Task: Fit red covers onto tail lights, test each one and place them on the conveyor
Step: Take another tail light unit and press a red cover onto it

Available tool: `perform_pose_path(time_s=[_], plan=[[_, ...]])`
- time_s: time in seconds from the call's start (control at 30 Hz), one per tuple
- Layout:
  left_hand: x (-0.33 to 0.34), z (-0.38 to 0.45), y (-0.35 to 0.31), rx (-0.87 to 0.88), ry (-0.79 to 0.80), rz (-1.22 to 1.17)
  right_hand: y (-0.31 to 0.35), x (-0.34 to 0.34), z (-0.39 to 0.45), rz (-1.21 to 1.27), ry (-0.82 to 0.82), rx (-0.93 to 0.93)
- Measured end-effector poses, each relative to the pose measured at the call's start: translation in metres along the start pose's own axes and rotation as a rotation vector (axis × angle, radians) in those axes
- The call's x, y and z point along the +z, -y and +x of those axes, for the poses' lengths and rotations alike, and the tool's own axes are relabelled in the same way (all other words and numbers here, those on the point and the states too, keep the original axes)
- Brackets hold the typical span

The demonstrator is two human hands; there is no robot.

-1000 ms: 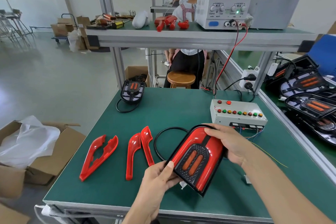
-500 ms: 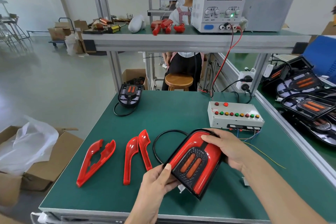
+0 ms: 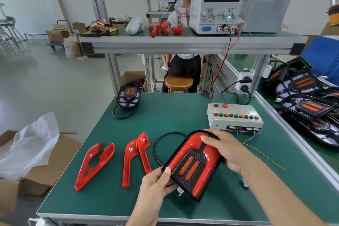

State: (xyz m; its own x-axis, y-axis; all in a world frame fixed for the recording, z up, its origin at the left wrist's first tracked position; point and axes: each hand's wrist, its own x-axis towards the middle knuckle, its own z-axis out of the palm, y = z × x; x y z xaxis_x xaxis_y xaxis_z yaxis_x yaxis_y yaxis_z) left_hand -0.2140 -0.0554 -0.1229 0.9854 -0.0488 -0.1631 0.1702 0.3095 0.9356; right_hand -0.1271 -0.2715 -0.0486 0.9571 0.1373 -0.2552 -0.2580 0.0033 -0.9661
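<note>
A black tail light (image 3: 192,165) with red covers fitted and two orange bars is held tilted just above the green table. My left hand (image 3: 157,181) pinches its lower left edge, thumb on top. My right hand (image 3: 223,150) grips its upper right corner, fingers over the red cover. Its black cable (image 3: 159,145) loops on the table behind. Loose red covers lie to the left: one pair (image 3: 95,165) and another pair (image 3: 135,156). A bare tail light (image 3: 128,97) sits at the far left corner.
A grey test box (image 3: 234,115) with coloured buttons stands at the right, thin wires trailing from it. A power supply (image 3: 218,5) reads 12.00 on the upper shelf. Several tail lights (image 3: 310,106) lie on the conveyor at right. Cardboard boxes (image 3: 44,163) stand left of the table. A person sits behind.
The tail light has stayed in both hands with almost no shift. My right fingers have slid slightly further over the top red cover.
</note>
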Motion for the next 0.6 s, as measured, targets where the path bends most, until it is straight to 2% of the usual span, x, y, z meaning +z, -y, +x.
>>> perform_pose_path(time_s=[0.23, 0.43, 0.6], plan=[[0.0001, -0.0029, -0.0012, 0.017, 0.02, 0.032, -0.0009, 0.0014, 0.0053, 0.13, -0.08, 0.048], [0.0011, -0.0057, -0.0042, 0.031, 0.028, 0.059, -0.0025, -0.0003, 0.0029, 0.204, -0.086, 0.095], [0.0054, -0.0062, -0.0048, 0.042, 0.001, 0.045, -0.0067, 0.0012, -0.004, -0.062, -0.104, -0.016]])
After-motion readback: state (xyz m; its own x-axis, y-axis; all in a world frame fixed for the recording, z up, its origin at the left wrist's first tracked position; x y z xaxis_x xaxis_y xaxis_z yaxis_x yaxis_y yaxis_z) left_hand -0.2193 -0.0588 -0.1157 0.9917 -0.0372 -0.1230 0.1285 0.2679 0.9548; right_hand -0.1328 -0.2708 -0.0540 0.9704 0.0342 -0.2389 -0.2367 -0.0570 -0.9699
